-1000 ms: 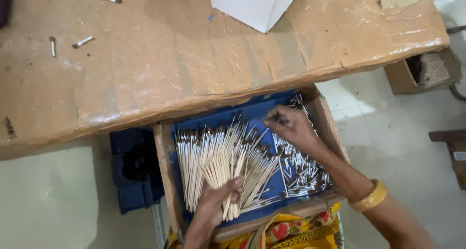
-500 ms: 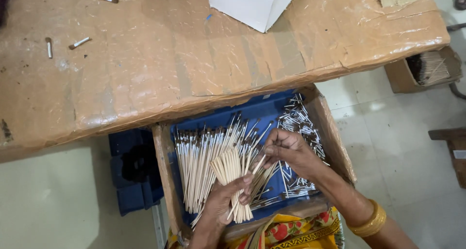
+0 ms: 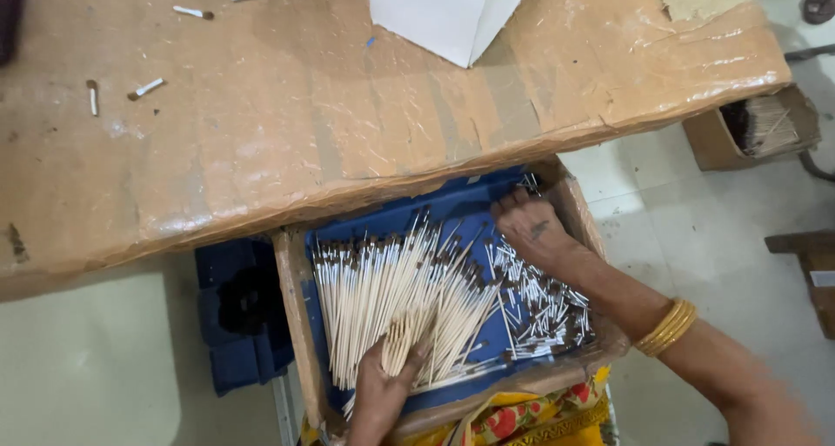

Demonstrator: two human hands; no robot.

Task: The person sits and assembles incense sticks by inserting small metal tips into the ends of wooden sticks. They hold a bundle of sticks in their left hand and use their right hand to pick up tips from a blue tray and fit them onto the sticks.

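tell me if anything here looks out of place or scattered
Four short sticks lie strewn loose on the brown tabletop, apart from the long sticks piled in the tray, where the left hand and right hand are.

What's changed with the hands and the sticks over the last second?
The right hand left the bundle and moved back to the tray's far right corner, over the short sticks. The left hand still grips the long sticks. Table and white box are unchanged.
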